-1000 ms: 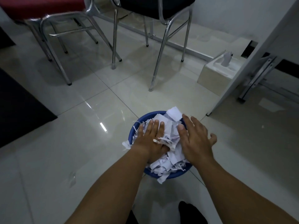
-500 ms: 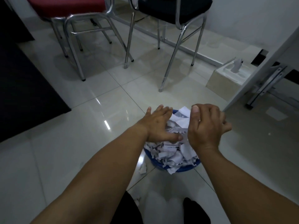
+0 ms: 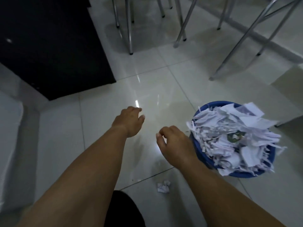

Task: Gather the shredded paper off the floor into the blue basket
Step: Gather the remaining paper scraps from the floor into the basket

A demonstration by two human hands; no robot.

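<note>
The blue basket (image 3: 200, 157) stands on the tiled floor at the right, heaped over its rim with white shredded paper (image 3: 232, 133). A small crumpled scrap of paper (image 3: 163, 186) lies on the floor in front of the basket, between my forearms. My left hand (image 3: 129, 122) hovers over bare tiles left of the basket, fingers loosely curled and holding nothing. My right hand (image 3: 173, 145) is just left of the basket's rim, fingers curled downward; nothing shows in it.
A black cabinet (image 3: 49, 46) fills the upper left. Chrome chair legs (image 3: 129, 30) stand at the top, and more legs (image 3: 237, 41) at the upper right. A pale object (image 3: 8, 145) sits at the left edge. My dark-clothed knee (image 3: 124, 210) is at the bottom.
Both hands have lifted off the paper heap and swung left, away from the basket. The view has turned left and down, so the basket now sits at the right.
</note>
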